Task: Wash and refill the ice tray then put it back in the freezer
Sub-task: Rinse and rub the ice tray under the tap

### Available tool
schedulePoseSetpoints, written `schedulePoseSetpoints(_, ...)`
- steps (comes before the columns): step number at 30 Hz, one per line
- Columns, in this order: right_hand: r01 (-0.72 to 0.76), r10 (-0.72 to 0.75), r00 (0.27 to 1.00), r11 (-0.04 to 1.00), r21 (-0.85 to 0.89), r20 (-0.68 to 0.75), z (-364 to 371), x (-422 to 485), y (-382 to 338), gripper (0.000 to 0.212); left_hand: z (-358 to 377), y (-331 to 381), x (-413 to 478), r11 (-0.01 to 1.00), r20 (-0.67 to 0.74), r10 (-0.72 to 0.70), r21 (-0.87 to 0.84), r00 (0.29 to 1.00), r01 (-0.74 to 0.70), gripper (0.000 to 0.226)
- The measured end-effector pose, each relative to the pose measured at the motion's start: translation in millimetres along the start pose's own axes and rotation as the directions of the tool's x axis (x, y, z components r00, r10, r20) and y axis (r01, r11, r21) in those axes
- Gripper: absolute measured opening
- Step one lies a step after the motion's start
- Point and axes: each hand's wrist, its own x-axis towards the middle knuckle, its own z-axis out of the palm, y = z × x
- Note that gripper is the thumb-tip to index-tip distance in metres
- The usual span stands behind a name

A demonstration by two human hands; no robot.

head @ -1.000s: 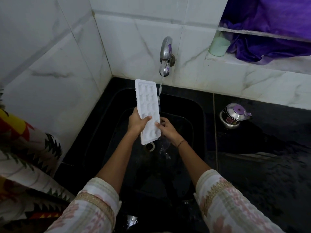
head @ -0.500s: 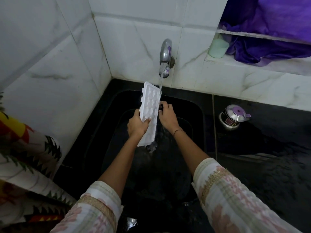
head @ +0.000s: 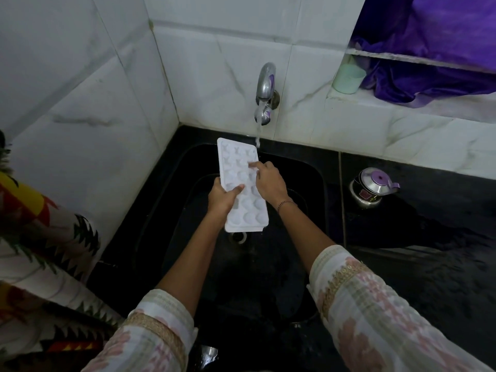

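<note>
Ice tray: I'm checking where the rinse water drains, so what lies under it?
Under the ice tray is the black sink; its drain peeks out below the tray's near edge. The left hand grips it; the fingers behind the tray are hidden.

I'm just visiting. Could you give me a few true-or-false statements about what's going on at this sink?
1. Water runs from the tap. True.
2. The left hand holds the tray. True.
3. The tray lies flat on the sink floor. False: it is held tilted above the sink.
4. The right hand holds a sponge. False: the right hand is bare, one finger touching the tray.
5. The green cup stands in the sink. False: the cup stands on the ledge.
</note>
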Motion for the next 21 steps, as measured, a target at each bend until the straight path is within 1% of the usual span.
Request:
schedulePoseSetpoints(3, -0.008, 0.006, 1.0, 0.995, -0.104, -0.017, -4, 1, 4, 0.04, 0, -1, 0, 0.998, 0.035, -0.035, -0.042, 0.999, 0.037, 0.046)
schedulePoseSetpoints(6, -0.007, 0.006, 1.0, 0.987, -0.158, -0.007, -8, 3, 5, 0.038, -1, -2, -1, 0.992, 0.075, -0.056, -0.105, 0.996, 0.064, 0.05)
schedulePoseSetpoints(8, 0.017, -0.015, 1.0, 0.986, -0.164, 0.013, -10, 3, 5, 0.035, -1, -2, -1, 0.987, 0.091, -0.069, -0.141, 0.993, 0.082, 0.051)
schedulePoseSetpoints(10, 0.011, -0.009, 1.0, 0.985, -0.174, 0.01, -13, 2, 7, 0.034, -2, -2, -2, 0.982, 0.105, -0.08, -0.161, 0.991, 0.096, 0.052)
schedulePoseSetpoints(13, -0.012, 0.016, 1.0, 0.981, -0.195, 0.021, -17, 1, 9, 0.039, -3, 0, -3, 0.978, 0.123, -0.098, -0.174, 0.988, 0.119, 0.049)
schedulePoseSetpoints(16, -0.002, 0.01, 0.997, 0.993, -0.117, 0.071, -18, -1, 9, 0.049, -2, 4, -3, 0.974, 0.151, -0.094, -0.192, 0.984, 0.122, 0.046)
schedulePoseSetpoints(18, 0.001, 0.008, 0.996, 0.994, -0.107, 0.086, -18, -2, 10, 0.052, -3, 5, -3, 0.973, 0.164, -0.094, -0.193, 0.982, 0.125, 0.046)
schedulePoseSetpoints(20, 0.006, 0.001, 0.998, 0.991, -0.133, 0.058, -18, -2, 11, 0.052, -3, 6, -3, 0.971, 0.185, -0.1, -0.195, 0.978, 0.136, 0.045)
schedulePoseSetpoints(21, 0.013, -0.011, 1.0, 0.99, -0.139, 0.021, -18, -2, 10, 0.052, -2, 6, -4, 0.969, 0.197, -0.103, -0.202, 0.975, 0.143, 0.044)
